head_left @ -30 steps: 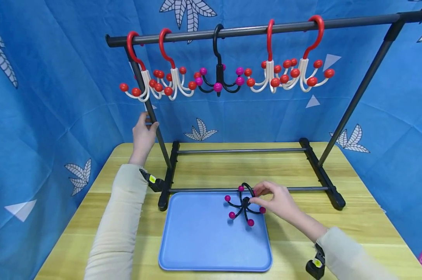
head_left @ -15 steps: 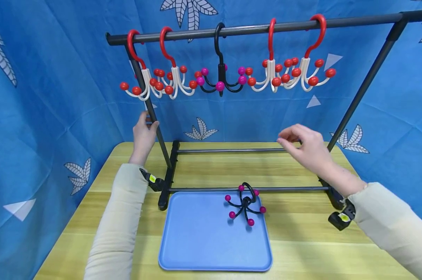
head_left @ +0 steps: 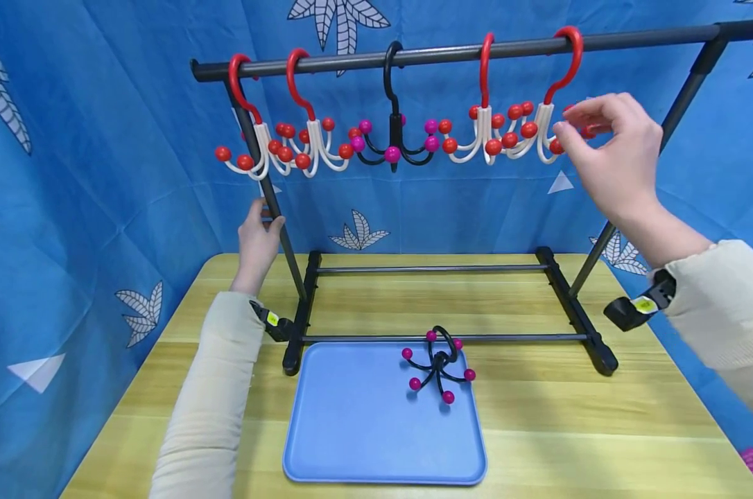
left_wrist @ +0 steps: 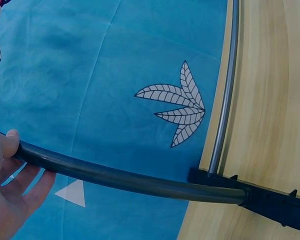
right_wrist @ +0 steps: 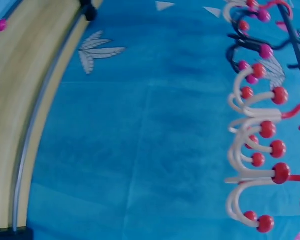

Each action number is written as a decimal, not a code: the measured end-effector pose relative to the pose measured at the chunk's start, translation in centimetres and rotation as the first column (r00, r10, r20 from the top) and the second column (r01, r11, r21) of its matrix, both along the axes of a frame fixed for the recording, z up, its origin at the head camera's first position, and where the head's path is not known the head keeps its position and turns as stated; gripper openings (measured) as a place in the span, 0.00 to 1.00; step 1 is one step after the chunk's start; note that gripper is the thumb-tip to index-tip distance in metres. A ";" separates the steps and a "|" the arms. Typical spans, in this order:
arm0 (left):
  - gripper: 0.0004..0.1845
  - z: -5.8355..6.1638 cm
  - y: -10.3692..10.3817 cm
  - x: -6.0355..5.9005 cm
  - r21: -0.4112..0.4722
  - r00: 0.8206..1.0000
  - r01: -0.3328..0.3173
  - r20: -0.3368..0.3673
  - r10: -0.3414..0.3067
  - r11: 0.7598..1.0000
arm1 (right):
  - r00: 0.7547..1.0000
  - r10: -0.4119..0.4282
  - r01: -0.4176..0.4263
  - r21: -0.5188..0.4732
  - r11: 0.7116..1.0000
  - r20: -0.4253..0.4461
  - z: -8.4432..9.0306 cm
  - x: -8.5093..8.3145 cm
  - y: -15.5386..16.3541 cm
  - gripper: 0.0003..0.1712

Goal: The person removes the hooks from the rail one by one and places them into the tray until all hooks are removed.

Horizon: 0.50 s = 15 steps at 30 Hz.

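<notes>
My left hand (head_left: 264, 220) grips the left upright pole (head_left: 274, 208) of a black rack; the left wrist view shows my fingers (left_wrist: 7, 192) wrapped round that pole (left_wrist: 130, 181). My right hand (head_left: 573, 123) is raised beside the rightmost red-and-white hook hanger (head_left: 546, 132) on the top rail (head_left: 451, 50), fingers loosely curled at its red balls, with no firm hold visible. The right wrist view shows those white hangers (right_wrist: 250, 165) close up. A black hanger with magenta balls (head_left: 437, 364) lies on the blue tray (head_left: 351, 430).
Three more red-and-white hangers and one black hanger (head_left: 394, 142) hang on the rail. The rack's base bars (head_left: 426, 337) sit on a yellow wooden table (head_left: 539, 416). Blue leaf-print cloth (head_left: 102, 138) closes off the back and sides.
My right hand let go of the black hanger on the tray and rose up and to the right to the rightmost hanger. My left hand stayed on the pole.
</notes>
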State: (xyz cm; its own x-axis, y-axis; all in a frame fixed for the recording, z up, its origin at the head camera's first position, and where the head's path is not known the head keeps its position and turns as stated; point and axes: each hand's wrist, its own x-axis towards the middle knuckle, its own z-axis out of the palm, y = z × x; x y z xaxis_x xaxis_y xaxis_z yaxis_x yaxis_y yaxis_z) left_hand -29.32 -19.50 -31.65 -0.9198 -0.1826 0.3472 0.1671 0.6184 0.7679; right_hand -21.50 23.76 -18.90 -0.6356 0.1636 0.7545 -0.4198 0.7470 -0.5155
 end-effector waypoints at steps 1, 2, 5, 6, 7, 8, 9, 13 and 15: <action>0.19 0.0 0.0 0.0 0.000 1.000 0.000 -0.004 0.000 1.000 | 1.000 -0.010 0.011 -0.036 0.999 0.027 0.5 -0.3 0.0 0.19; 0.19 0.0 0.0 0.0 0.000 1.000 0.000 -0.008 0.000 1.000 | 0.998 -0.019 0.023 -0.067 0.997 0.054 1.0 -0.5 -0.1 0.20; 0.19 0.1 -0.1 0.0 -0.001 1.000 -0.001 -0.012 0.000 1.000 | 0.992 -0.016 0.035 -0.151 0.988 0.126 2.4 -1.4 -0.2 0.23; 0.19 0.1 -0.1 0.0 -0.001 1.000 -0.002 -0.011 0.002 1.000 | 0.989 -0.010 0.036 -0.179 0.983 0.148 2.8 -1.6 -0.3 0.24; 0.19 0.1 -0.1 0.1 -0.002 1.000 -0.003 -0.009 0.003 1.000 | 0.984 -0.004 0.041 -0.206 0.978 0.177 3.1 -1.9 -0.3 0.26; 0.19 0.0 -0.1 0.1 -0.002 1.000 -0.004 -0.008 0.004 1.000 | 0.978 0.004 0.046 -0.233 0.971 0.208 3.4 -2.1 -0.3 0.27; 0.19 0.0 -0.1 0.1 -0.002 1.000 -0.004 -0.007 0.004 1.000 | 0.972 0.015 0.048 -0.262 0.964 0.236 3.7 -2.4 -0.3 0.28; 0.20 -0.1 -0.2 0.1 -0.007 1.000 -0.002 -0.005 0.002 1.000 | 0.949 0.078 0.042 -0.369 0.928 0.305 4.4 -3.1 -0.2 0.28; 0.20 -0.1 -0.2 0.1 -0.008 1.000 0.000 -0.006 0.000 1.000 | 0.947 0.107 0.027 -0.407 0.913 0.302 4.7 -3.3 -0.1 0.25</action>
State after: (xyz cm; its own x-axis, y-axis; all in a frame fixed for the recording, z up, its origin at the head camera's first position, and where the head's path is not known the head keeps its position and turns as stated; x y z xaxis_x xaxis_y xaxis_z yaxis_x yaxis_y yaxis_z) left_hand -29.26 -19.66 -31.72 -0.9177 -0.1799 0.3541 0.1714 0.6249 0.7617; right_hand -24.80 23.66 -14.24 -0.8384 0.3787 0.3921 -0.2133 0.4340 -0.8753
